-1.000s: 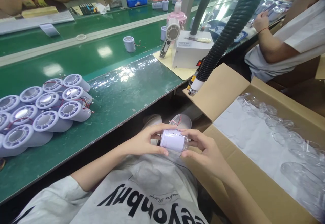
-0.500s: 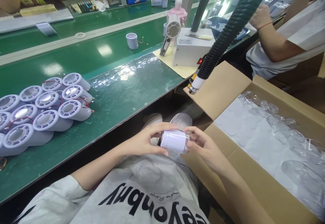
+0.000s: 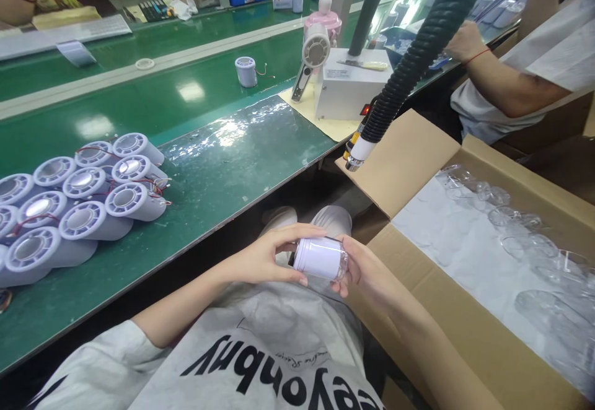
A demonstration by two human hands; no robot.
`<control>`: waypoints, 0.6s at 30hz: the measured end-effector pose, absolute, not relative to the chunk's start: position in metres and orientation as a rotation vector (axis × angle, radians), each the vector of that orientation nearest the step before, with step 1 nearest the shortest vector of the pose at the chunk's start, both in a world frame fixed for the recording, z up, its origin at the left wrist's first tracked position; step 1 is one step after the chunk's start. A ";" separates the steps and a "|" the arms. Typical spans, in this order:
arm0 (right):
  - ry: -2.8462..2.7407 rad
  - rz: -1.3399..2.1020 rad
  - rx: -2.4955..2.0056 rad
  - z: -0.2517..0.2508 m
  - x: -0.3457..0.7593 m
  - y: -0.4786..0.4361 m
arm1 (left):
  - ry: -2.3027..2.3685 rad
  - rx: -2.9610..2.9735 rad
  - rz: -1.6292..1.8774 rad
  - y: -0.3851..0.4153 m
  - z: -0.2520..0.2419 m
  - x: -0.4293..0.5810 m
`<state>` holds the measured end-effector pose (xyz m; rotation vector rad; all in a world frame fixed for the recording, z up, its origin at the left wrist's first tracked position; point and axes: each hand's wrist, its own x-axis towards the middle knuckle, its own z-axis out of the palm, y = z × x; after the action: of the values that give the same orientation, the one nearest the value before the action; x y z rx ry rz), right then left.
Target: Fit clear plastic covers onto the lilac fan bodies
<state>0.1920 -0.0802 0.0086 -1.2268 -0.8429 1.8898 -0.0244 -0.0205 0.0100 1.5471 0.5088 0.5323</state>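
Note:
Above my lap I hold a pale lilac cylinder with a clear cover [image 3: 318, 257] lying on its side between both hands. My left hand [image 3: 272, 255] grips its left end, thumb below and fingers over the top. Around the clear right end, the fingers of my right hand [image 3: 360, 264] are wrapped. Part of the left end, which looks dark, is hidden by my left fingers. On the green bench to the left lie several similar lilac cylinders [image 3: 93, 219] with round vented ends and thin red wires.
An open cardboard box [image 3: 437, 280] at my right holds clear plastic covers [image 3: 515, 218] on white sheeting. A black ribbed hose [image 3: 409, 69] hangs over its flap. A white machine [image 3: 341, 97], handheld fan [image 3: 313, 54] and single cylinder [image 3: 245, 73] stand on the bench [image 3: 223, 168]. Co-workers sit nearby.
My right hand has turned around the clear end, its fingers now curled beneath it. My left hand stays put. The lone cylinder on the bench has shifted slightly right.

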 end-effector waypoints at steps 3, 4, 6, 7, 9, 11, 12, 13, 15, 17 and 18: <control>-0.777 1.961 -1.230 0.007 0.190 -0.080 | 0.483 1.535 0.552 -0.020 0.008 -0.024; -0.750 1.994 -1.234 0.006 0.190 -0.080 | 0.477 1.530 0.560 -0.020 0.008 -0.024; -0.682 2.066 -1.254 0.006 0.190 -0.079 | 0.463 1.528 0.578 -0.020 0.006 -0.024; -0.640 2.100 -1.266 0.006 0.190 -0.079 | 0.459 1.532 0.583 -0.020 0.006 -0.024; -0.569 2.162 -1.280 0.008 0.189 -0.079 | 0.476 1.550 0.577 -0.021 0.007 -0.023; -0.537 2.210 -1.282 0.010 0.188 -0.079 | 0.525 1.564 0.555 -0.022 0.009 -0.023; -0.538 2.225 -1.279 0.011 0.188 -0.079 | 0.554 1.566 0.542 -0.023 0.011 -0.022; -0.550 2.233 -1.277 0.011 0.188 -0.079 | 0.580 1.563 0.530 -0.025 0.012 -0.022; -0.608 2.211 -1.271 0.009 0.188 -0.081 | 0.617 1.539 0.513 -0.027 0.015 -0.021; -0.710 2.137 -1.258 0.005 0.189 -0.083 | 0.639 1.496 0.511 -0.028 0.018 -0.021; -0.778 2.084 -1.242 0.004 0.190 -0.085 | 0.646 1.473 0.518 -0.029 0.018 -0.021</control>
<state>0.1898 -0.0851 0.0040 -1.2421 -0.7779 2.0843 -0.0210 -0.0294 0.0184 1.4735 0.6463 0.5176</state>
